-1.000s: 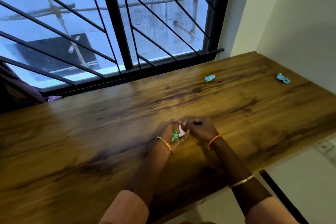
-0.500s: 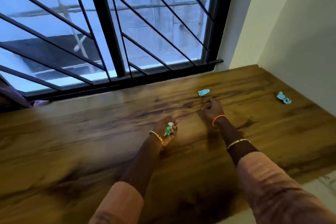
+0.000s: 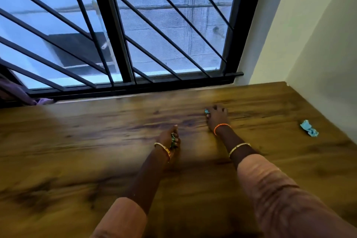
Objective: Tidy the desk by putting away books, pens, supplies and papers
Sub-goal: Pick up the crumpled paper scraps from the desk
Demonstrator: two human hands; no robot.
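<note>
**Desk by barred window: scrap collection, 2 hands engaged**

Setting. Wooden desk (image 3: 96, 150) running beneath a black-barred window (image 3: 119, 35), butted into a cream wall corner (image 3: 309, 54) on the right. A fold of purple cloth (image 3: 43, 101) shows at the left end of the sill.

Item 1. Left hand (image 3: 170, 138), resting on the desk near centre, fingers curled round a small wad of green scraps (image 3: 173, 139) with something pale among them. Judged to serve as the holding hand, so that gathered bits stay in 1 place while the other hand ranges.

Item 2. Right hand (image 3: 217, 115), stretched forward toward the window, well apart from the left, palm down with fingers on the desk. A blue paper scrap (image 3: 206, 111) shows at the thumb side, touching the hand. Whether the fingers have pinched it or only cover it cannot be told; most of it is hidden.

Item 3. Second blue scrap (image 3: 309, 131), crumpled, lying alone far right near the wall, untouched and well apart from both hands.

Status, as judged: the step in hand is picking up the near blue scrap; 1 loose piece is left after that. Light, crumpled paper is likely to slide under a flat palm, so a fingertip pinch suits better than a sweep.
</note>
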